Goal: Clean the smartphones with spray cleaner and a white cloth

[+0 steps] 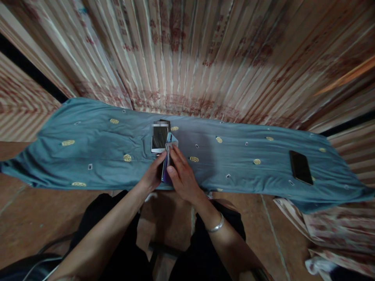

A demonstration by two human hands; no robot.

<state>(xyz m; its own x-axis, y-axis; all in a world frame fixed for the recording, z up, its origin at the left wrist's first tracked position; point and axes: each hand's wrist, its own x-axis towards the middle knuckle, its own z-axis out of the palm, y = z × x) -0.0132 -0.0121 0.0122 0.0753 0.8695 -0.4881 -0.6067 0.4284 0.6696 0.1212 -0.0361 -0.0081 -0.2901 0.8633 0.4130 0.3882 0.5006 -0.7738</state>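
Note:
A phone with a shiny blue-purple back [165, 174] stands on its edge between my two hands, over the front half of the cloth-covered table. My left hand [152, 173] grips it from the left, thumb along its upper edge. Against its right face my right hand [184, 177] presses a small light grey cloth [172, 145], fingers stretched forward over it. Just beyond my hands lies a white phone [160, 141], screen up. Part of a darker flat object [166, 122] shows behind that phone; its kind is unclear.
A blue-green tablecloth with pineapple prints [99, 152] covers the long narrow table. Far to the right lies a black phone [301, 167]. Pleated patterned curtains [187, 62] hang along the back and sides. My knees are under the front edge.

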